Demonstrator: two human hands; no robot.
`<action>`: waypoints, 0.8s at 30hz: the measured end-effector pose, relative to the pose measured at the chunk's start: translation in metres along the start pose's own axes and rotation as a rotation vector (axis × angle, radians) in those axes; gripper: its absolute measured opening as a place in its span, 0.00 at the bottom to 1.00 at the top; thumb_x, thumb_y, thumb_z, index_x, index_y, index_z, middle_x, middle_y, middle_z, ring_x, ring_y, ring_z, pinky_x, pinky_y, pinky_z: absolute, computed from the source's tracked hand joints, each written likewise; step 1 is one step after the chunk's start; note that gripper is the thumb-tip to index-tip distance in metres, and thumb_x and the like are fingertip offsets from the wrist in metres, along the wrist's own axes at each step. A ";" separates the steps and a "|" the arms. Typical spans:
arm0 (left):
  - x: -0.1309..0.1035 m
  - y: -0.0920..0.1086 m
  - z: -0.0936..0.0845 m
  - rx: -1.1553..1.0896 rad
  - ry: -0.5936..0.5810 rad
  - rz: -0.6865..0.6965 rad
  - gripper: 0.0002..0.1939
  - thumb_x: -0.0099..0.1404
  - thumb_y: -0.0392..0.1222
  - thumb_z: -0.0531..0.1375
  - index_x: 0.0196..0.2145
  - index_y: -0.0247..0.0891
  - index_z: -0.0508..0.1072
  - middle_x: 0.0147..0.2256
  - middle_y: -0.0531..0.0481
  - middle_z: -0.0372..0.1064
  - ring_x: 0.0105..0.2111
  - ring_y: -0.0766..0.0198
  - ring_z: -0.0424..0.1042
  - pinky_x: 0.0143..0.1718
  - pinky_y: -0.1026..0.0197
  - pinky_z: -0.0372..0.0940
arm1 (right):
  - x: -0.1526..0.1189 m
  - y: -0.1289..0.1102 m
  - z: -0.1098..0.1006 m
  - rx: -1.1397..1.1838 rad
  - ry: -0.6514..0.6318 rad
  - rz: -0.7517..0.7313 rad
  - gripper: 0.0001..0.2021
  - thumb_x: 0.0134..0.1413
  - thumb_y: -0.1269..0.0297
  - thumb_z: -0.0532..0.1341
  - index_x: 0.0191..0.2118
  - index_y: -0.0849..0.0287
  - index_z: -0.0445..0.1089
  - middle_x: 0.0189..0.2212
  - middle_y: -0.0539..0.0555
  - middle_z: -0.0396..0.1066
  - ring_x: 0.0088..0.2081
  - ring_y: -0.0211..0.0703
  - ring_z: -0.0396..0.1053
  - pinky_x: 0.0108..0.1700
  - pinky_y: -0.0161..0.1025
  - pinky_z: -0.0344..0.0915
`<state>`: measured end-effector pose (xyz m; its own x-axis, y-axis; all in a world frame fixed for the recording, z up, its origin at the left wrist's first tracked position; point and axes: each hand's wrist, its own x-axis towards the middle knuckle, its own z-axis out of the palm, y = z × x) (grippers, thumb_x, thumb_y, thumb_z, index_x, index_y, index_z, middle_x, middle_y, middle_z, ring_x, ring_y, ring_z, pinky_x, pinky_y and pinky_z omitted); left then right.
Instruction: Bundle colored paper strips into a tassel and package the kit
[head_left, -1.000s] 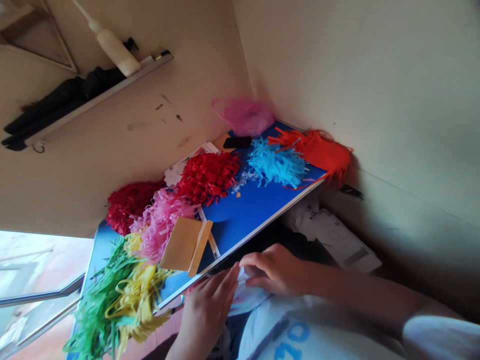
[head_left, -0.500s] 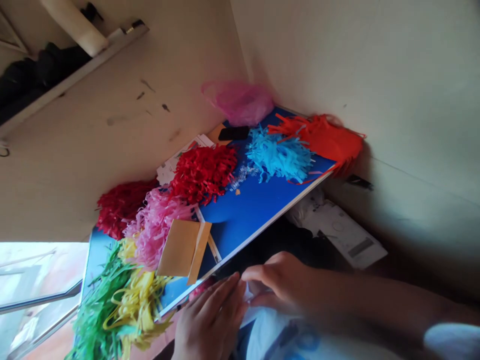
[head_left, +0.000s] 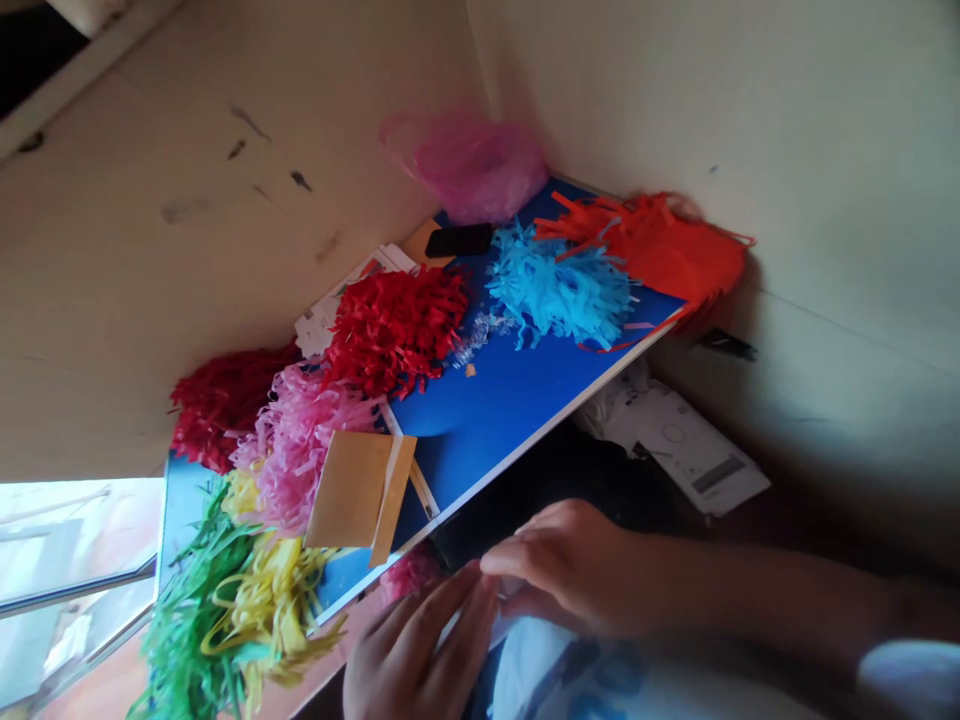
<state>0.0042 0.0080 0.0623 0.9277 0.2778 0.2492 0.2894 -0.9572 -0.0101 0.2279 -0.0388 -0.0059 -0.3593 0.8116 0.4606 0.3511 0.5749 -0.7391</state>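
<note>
My left hand [head_left: 420, 650] is low in the view, in front of the table edge, its fingers pressed together and pointing toward the other hand. Against its fingertips my right hand [head_left: 581, 565] is closed in a pinch. A bit of pale, whitish material shows between the two hands, too hidden to name. Just below them lies light cloth with blue marks [head_left: 570, 670], perhaps clothing. Closest on the table are a folded brown cardboard piece [head_left: 349, 495] and a bunch of yellow strips [head_left: 274, 605].
On the blue table [head_left: 480, 430] lie fringed bunches: green [head_left: 191, 620], pink [head_left: 296, 440], dark red [head_left: 225, 410], red [head_left: 397, 325], light blue [head_left: 559, 285] and orange [head_left: 675, 250]. A black phone [head_left: 459, 240] and a pink plastic bag [head_left: 480, 165] are behind. Underneath sits a white package [head_left: 697, 450].
The view has shifted slightly, so the table looks a little closer. Both hands stay together, with only a small shift of the left fingers.
</note>
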 end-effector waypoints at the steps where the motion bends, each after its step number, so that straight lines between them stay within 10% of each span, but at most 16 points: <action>1: 0.002 0.000 -0.001 0.014 0.002 0.003 0.14 0.68 0.35 0.58 0.51 0.36 0.74 0.42 0.43 0.79 0.41 0.60 0.78 0.41 0.62 0.73 | 0.000 0.000 0.001 0.003 -0.003 -0.006 0.18 0.65 0.61 0.57 0.57 0.59 0.57 0.39 0.53 0.78 0.37 0.39 0.76 0.39 0.35 0.67; 24: 0.015 0.013 -0.008 0.034 0.081 -0.031 0.07 0.66 0.33 0.60 0.39 0.37 0.78 0.34 0.53 0.80 0.34 0.64 0.78 0.37 0.61 0.71 | -0.003 -0.011 -0.007 -0.094 0.016 -0.020 0.15 0.67 0.62 0.54 0.55 0.62 0.58 0.33 0.54 0.77 0.31 0.41 0.74 0.41 0.38 0.68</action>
<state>0.0203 -0.0014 0.0733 0.8965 0.2984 0.3275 0.3268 -0.9445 -0.0340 0.2306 -0.0467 0.0046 -0.3533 0.8010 0.4834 0.4238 0.5976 -0.6806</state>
